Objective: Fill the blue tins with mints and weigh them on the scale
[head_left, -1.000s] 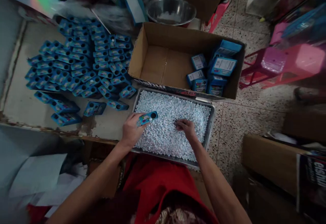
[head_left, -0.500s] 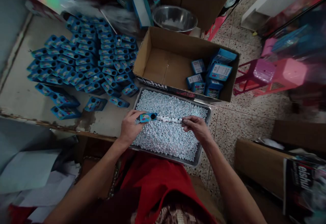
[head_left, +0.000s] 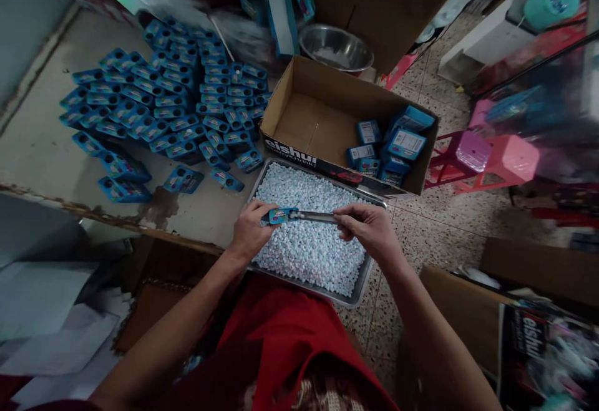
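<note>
My left hand (head_left: pixel 249 231) is closed around a small blue candy box (head_left: pixel 279 215), its round hole facing right. Between the fingertips of my right hand (head_left: pixel 369 226) is a narrow metal scoop (head_left: pixel 319 216), shaped like a trough. The scoop's far end meets the hole of the box, and a few white candies lie near that end; the rest of its channel looks bare. Both hands hover over a metal tray (head_left: pixel 362 285) spread with small pale blue and white candies (head_left: pixel 306 260).
Many blue boxes (head_left: pixel 154 96) stand on the table (head_left: pixel 206 211) at left. An open cardboard box (head_left: pixel 299 102) behind the tray contains several blue packs (head_left: pixel 406 143). Farther back is a metal bowl (head_left: pixel 339 46). Plastic stools (head_left: pixel 510 158) stand on the floor at right.
The row of white candies along the scoop has mostly gone from its channel at the box's hole. The scoop's tip is now at the box. The whole view has shifted slightly.
</note>
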### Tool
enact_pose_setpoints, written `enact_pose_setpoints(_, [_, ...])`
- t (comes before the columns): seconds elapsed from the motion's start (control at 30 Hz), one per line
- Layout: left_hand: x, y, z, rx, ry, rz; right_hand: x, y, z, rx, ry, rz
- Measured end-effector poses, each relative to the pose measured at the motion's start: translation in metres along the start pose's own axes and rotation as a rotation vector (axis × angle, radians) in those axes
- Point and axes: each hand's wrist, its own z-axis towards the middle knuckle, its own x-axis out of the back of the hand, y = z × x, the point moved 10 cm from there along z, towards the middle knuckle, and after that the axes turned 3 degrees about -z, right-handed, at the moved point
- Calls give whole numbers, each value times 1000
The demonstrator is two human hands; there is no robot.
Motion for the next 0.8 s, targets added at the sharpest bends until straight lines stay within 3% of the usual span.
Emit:
enact_pose_setpoints(0.1, [-1, -7, -2, 33, 6, -81, 5, 2, -9, 28, 28, -53])
enact_pose_setpoints(0.17, [-2, -18, -3, 105, 0, -153, 23, 23, -15, 23, 72, -73])
enact_pose_setpoints(0.23, [-2, -34, -6, 223, -15, -201, 51, 66, -19, -37, 152, -71])
enact_pose_setpoints(0.33, [3, -52, -13, 339, -39, -207, 78, 157, -17, -213, 270, 33])
enact_pose_setpoints(0.4, [10, -53, -15, 339, -44, -188, 64, 207, -4, -265, 266, 117])
enact_pose_setpoints(0.47, [15, -51, -16, 326, -44, -166, 30, 236, 15, -266, 217, 193])
enact_pose_setpoints(0.53, [18, -48, -17, 317, -39, -144, -5, 248, 31, -261, 164, 275])
enact_pose_setpoints(0.6, [20, -45, -18, 314, -32, -108, -25, 249, 39, -256, 129, 345])
enact_pose_setpoints(0.67, [22, -41, -18, 296, -13, -26, -26, 245, 38, -251, 110, 395])
enact_pose_setpoints(0.8, [19, -28, -13, 186, 19, 174, -3, 226, 22, -239, 74, 448])
